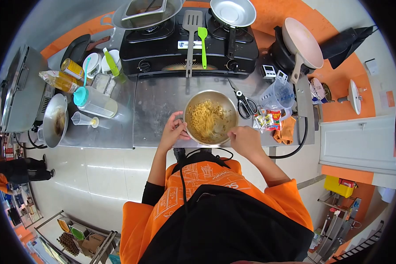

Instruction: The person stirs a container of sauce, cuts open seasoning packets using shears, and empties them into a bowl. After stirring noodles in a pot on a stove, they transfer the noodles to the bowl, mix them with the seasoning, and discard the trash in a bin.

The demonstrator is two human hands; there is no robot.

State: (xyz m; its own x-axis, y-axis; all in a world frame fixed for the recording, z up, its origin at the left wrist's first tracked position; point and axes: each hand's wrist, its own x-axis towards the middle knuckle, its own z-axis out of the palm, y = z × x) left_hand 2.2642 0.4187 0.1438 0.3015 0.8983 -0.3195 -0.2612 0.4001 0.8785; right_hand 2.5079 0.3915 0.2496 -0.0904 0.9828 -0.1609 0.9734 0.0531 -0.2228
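A round metal mixing bowl [190,102] sits at the front edge of the steel counter, directly before me. Inside it lies a heap of yellow instant noodles [205,119], partly smeared by motion, with darker bits around them. My left hand [174,131] steadies the bowl at its left rim, fingers curled against the side. Closed like a fist, my right hand [245,141] is at the lower right rim. Whatever it grips is hidden from this angle. Black-handled scissors [245,104] lie on the counter just right of the bowl.
Behind the bowl stands a black gas stove [167,55] bearing pans, a slotted spatula [190,42] and a green spatula [203,46]. To the right are a measuring jug [278,94], seasoning packets [268,119] and an orange cloth [286,130]. A turquoise-lidded bottle [97,102] lies left.
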